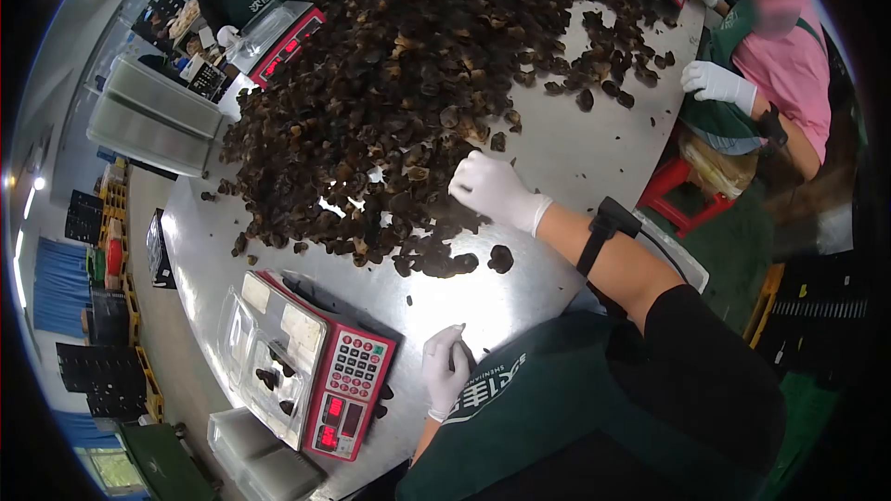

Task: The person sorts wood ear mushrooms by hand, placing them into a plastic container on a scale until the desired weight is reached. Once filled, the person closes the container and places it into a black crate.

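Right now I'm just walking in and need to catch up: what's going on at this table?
A person in white gloves is working a big pile of dark dried pieces on a metal table. The right hand reaches into the pile's edge; the left hand rests beside a red scale whose clear tray holds a few pieces. Others in gloves work across the table.

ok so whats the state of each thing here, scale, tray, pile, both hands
red digital scale: switched on, red digits lit
clear plastic tray on the scale: open, a few dark pieces inside
heap of dark dried mushrooms: loose, spread over the metal table
right white-gloved hand: on the heap's edge, grip unclear
left white-gloved hand: closed on a dark piece
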`<action>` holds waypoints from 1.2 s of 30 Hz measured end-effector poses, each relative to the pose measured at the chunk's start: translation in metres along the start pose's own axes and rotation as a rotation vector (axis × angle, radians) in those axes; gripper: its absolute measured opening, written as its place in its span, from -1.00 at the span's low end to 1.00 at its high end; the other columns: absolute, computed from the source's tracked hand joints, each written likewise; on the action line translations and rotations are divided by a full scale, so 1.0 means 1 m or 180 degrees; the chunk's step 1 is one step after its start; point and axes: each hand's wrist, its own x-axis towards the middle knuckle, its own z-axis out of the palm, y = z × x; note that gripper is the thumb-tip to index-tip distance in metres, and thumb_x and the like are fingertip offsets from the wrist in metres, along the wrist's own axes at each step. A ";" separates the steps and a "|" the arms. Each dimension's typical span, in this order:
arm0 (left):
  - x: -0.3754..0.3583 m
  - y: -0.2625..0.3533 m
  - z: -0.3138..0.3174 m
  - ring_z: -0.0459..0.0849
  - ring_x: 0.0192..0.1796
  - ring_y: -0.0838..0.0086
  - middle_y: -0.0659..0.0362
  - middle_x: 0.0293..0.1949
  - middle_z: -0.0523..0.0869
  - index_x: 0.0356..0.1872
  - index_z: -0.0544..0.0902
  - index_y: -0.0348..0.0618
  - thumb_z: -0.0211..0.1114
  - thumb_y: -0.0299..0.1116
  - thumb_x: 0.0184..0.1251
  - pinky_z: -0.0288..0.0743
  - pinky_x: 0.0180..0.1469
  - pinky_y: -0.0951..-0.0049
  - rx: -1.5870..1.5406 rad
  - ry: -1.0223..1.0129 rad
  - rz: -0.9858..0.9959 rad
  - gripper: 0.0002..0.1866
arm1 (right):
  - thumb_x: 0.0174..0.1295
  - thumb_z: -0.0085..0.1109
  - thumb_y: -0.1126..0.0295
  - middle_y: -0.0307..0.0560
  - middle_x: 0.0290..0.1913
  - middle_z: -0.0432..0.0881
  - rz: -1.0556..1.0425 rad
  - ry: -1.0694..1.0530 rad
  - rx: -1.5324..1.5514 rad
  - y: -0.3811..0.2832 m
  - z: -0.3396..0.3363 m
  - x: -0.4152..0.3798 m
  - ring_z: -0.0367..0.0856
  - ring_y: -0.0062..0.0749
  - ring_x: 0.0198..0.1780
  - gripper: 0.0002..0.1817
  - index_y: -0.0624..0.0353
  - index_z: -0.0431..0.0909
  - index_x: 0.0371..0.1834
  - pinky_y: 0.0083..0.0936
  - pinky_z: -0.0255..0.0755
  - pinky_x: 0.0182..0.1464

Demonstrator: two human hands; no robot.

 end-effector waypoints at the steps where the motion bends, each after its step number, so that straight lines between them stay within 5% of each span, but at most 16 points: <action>1: 0.000 0.000 0.000 0.70 -0.05 0.22 0.01 -0.03 0.72 0.05 0.69 -0.21 0.22 -0.77 0.23 0.56 0.07 0.33 -0.0008 0.0048 0.0005 -0.61 | 0.13 0.27 0.34 -0.24 -0.38 0.66 0.0394 0.0083 0.0327 0.005 0.003 0.008 0.61 -0.27 -0.18 -0.85 0.11 0.64 -0.55 -0.27 0.56 -0.13; 3: -0.001 -0.001 0.000 0.70 -0.06 0.22 0.01 -0.01 0.72 0.05 0.69 -0.21 0.21 -0.78 0.22 0.55 0.07 0.33 -0.0118 -0.0013 -0.0018 -0.60 | 0.18 0.25 0.37 -0.19 -0.33 0.75 0.0248 -0.0048 0.0143 0.016 -0.001 0.017 0.69 -0.30 -0.19 -0.87 0.09 0.75 -0.45 -0.36 0.57 -0.08; 5: 0.000 0.000 -0.001 0.70 -0.07 0.23 0.01 0.00 0.72 0.05 0.69 -0.21 0.21 -0.77 0.22 0.54 0.07 0.34 -0.0141 0.0012 -0.0027 -0.60 | 0.26 0.27 0.36 -0.17 -0.17 0.82 0.2337 -0.0343 0.2302 0.000 -0.032 0.034 0.75 -0.41 -0.15 -0.85 0.09 0.83 -0.28 -0.47 0.57 -0.02; 7: -0.001 0.001 -0.001 0.70 -0.07 0.23 0.01 0.00 0.71 0.05 0.69 -0.21 0.22 -0.77 0.21 0.54 0.07 0.34 -0.0173 -0.0003 -0.0037 -0.60 | 0.37 0.24 0.36 -0.09 -0.09 0.83 0.2649 -0.0370 0.2736 -0.003 -0.041 0.042 0.75 -0.51 -0.13 -0.79 0.21 0.81 -0.12 -0.54 0.57 -0.01; 9: 0.000 0.000 -0.001 0.70 -0.06 0.24 0.00 0.01 0.71 0.05 0.69 -0.19 0.23 -0.76 0.22 0.54 0.08 0.33 -0.0178 -0.0004 0.0009 -0.60 | 0.42 0.21 0.40 -0.10 -0.12 0.82 0.3562 -0.0054 0.4825 -0.005 -0.045 0.043 0.74 -0.52 -0.13 -0.77 0.34 0.76 -0.10 -0.56 0.59 -0.03; 13: 0.000 0.003 -0.003 0.71 -0.05 0.24 0.02 0.03 0.73 0.06 0.69 -0.18 0.23 -0.73 0.24 0.54 0.09 0.33 -0.0172 -0.0001 0.0023 -0.62 | 0.53 0.06 0.34 -0.17 -0.07 0.77 0.3055 -0.0240 0.6820 -0.013 -0.037 0.032 0.76 -0.38 -0.11 -0.75 0.25 0.66 0.02 -0.59 0.62 -0.16; 16: 0.004 0.017 -0.020 0.71 -0.01 0.19 0.06 -0.01 0.76 0.03 0.67 -0.19 0.22 -0.71 0.24 0.57 0.07 0.30 -0.0893 -0.0462 -0.0628 -0.64 | 0.59 -0.07 0.24 -0.14 -0.04 0.76 0.3211 -0.0685 0.7240 -0.034 -0.044 0.031 0.76 -0.35 -0.07 -0.70 0.16 0.64 0.02 -0.56 0.60 -0.35; 21: 0.012 0.052 -0.071 0.73 -0.01 0.16 0.01 -0.12 0.77 -0.06 0.70 -0.25 0.23 -0.71 0.20 0.58 0.10 0.28 -0.0007 0.0269 0.0038 -0.70 | 0.60 -0.15 0.18 -0.20 0.02 0.75 0.3552 -0.1252 0.7135 -0.074 -0.032 0.039 0.74 -0.40 0.03 -0.68 -0.04 0.66 -0.06 -0.54 0.44 -0.58; 23: 0.011 0.062 -0.101 0.73 -0.01 0.15 -0.01 -0.10 0.77 -0.06 0.70 -0.27 0.23 -0.73 0.20 0.57 0.10 0.28 0.0431 0.0710 0.0132 -0.70 | 0.59 -0.13 0.18 -0.23 0.02 0.75 0.3093 -0.1572 0.7565 -0.087 -0.015 0.042 0.73 -0.39 0.05 -0.70 -0.09 0.67 -0.07 -0.53 0.42 -0.59; 28: -0.022 0.033 -0.180 0.67 0.13 0.11 -0.05 0.04 0.72 0.05 0.67 -0.31 0.19 -0.75 0.24 0.48 0.25 0.21 0.1490 0.2322 -0.0368 -0.64 | 0.50 0.05 0.19 -0.07 -0.10 0.75 0.3677 -0.2292 0.7024 -0.165 0.012 0.084 0.75 -0.32 -0.09 -0.70 0.20 0.62 -0.03 -0.53 0.44 -0.60; 32: -0.035 0.003 -0.227 0.60 0.28 0.10 -0.08 0.17 0.66 0.18 0.63 -0.33 0.19 -0.68 0.29 0.38 0.38 0.20 0.1648 0.2775 -0.1003 -0.59 | 0.53 0.02 0.23 -0.01 -0.27 0.67 0.1975 -0.2939 0.5943 -0.258 0.028 0.129 0.66 -0.32 -0.29 -0.71 0.24 0.62 -0.07 -0.51 0.49 -0.34; 33: -0.036 -0.004 -0.232 0.58 0.31 0.10 -0.07 0.21 0.65 0.22 0.60 -0.32 0.20 -0.67 0.29 0.37 0.40 0.21 0.1622 0.2710 -0.1071 -0.57 | 0.51 0.03 0.23 -0.06 -0.31 0.68 0.2549 -0.2925 0.5646 -0.290 0.025 0.141 0.67 -0.39 -0.30 -0.70 0.24 0.65 -0.08 -0.51 0.51 -0.32; 35: -0.033 -0.013 -0.232 0.58 0.31 0.10 -0.08 0.22 0.63 0.26 0.56 -0.32 0.21 -0.66 0.28 0.36 0.40 0.21 0.1451 0.2696 -0.1164 -0.53 | 0.48 0.06 0.24 -0.11 -0.33 0.69 0.1875 -0.2441 0.5027 -0.331 0.052 0.144 0.67 -0.45 -0.35 -0.71 0.23 0.69 -0.15 -0.50 0.53 -0.30; 36: -0.032 -0.014 -0.230 0.57 0.31 0.10 -0.08 0.23 0.62 0.29 0.53 -0.31 0.22 -0.65 0.28 0.35 0.41 0.21 0.1244 0.2712 -0.1220 -0.49 | 0.47 0.09 0.23 -0.13 -0.29 0.71 0.1535 -0.2776 0.4713 -0.340 0.055 0.145 0.68 -0.48 -0.27 -0.70 0.24 0.70 -0.15 -0.51 0.54 -0.21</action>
